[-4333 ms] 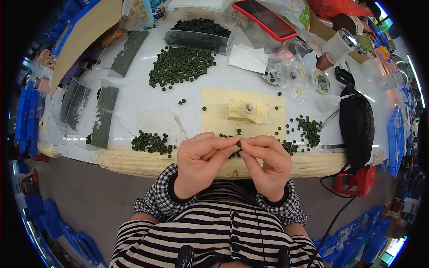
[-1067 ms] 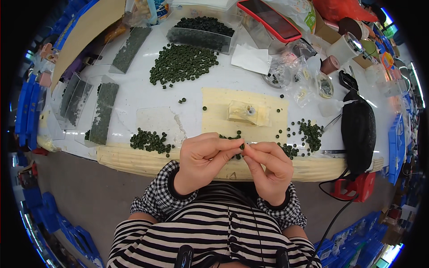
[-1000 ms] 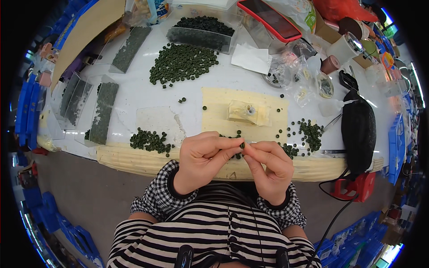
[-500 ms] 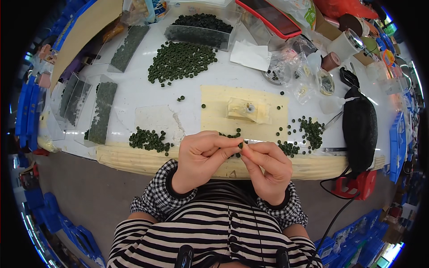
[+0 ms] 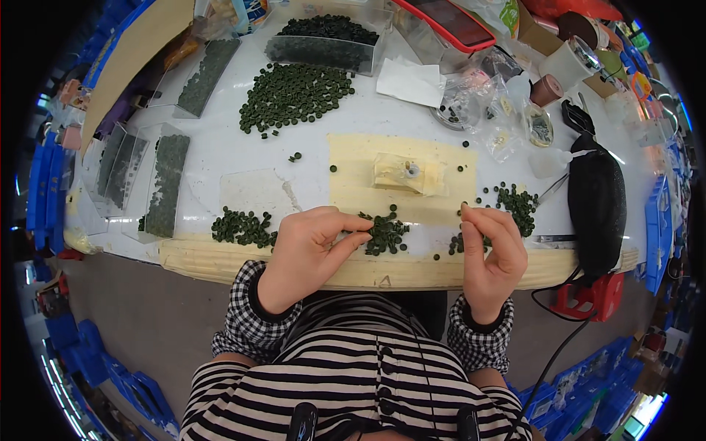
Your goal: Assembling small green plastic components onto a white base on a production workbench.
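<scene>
Small dark green round pieces lie in a loose pile (image 5: 384, 234) near the table's front edge. My left hand (image 5: 309, 250) is at the left side of this pile, its thumb and forefinger a little apart with no piece visible between them. On the right, my right hand (image 5: 494, 253) is raised beside another scatter of green pieces (image 5: 518, 206). Its thumb and forefinger tips are pinched together. A dark speck shows at the tips, too small to tell whether it is held. Beyond both hands, a block wrapped in yellowish tape (image 5: 409, 176) sits on a cream sheet (image 5: 349, 195).
A large heap of green pieces (image 5: 294, 95) lies in front of a filled clear bin (image 5: 320, 53). More clear bins (image 5: 165, 184) stand at left. A small pile (image 5: 243, 228) lies left of my left hand. White paper (image 5: 410, 81), a red-cased phone (image 5: 456, 26) and a black pouch (image 5: 594, 206) are rightward.
My hands were together, pinching a small green piece between them. They have parted, the left moving slightly left and the right moving right. The pile at the middle is now uncovered.
</scene>
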`<action>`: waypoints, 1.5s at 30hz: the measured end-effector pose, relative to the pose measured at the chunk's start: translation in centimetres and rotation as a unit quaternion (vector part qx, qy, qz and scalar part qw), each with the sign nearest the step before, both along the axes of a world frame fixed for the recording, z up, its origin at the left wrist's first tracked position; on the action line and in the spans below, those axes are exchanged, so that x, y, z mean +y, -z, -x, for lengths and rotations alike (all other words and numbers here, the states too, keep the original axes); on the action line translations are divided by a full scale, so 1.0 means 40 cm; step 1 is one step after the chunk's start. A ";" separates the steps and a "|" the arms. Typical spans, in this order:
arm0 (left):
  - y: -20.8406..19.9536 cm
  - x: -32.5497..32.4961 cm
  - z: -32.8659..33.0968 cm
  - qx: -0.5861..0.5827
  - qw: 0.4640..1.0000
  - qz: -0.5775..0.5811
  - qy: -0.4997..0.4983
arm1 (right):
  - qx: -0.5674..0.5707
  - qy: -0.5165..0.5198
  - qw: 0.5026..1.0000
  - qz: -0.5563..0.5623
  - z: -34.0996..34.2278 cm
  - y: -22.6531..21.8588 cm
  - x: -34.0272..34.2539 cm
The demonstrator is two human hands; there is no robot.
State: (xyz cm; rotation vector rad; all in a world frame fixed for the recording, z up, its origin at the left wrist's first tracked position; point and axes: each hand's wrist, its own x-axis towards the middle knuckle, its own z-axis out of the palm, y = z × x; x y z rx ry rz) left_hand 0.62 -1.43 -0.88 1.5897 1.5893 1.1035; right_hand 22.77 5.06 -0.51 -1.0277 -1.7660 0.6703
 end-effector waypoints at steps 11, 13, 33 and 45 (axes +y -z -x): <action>-0.023 0.010 0.014 -0.619 0.757 0.036 -0.207 | -0.258 -0.132 0.954 -0.071 -0.061 0.019 -0.014; -0.007 -0.005 0.035 -0.640 0.752 0.032 -0.153 | -0.268 -0.131 0.950 -0.089 -0.060 0.021 -0.013; -0.036 -0.005 -0.053 -0.645 0.741 0.184 -0.031 | -0.146 -0.103 0.982 -0.059 -0.047 0.025 -0.019; 0.014 -0.027 -0.047 -0.643 0.746 0.164 0.061 | 0.063 -0.139 0.988 0.020 0.038 -0.022 -0.035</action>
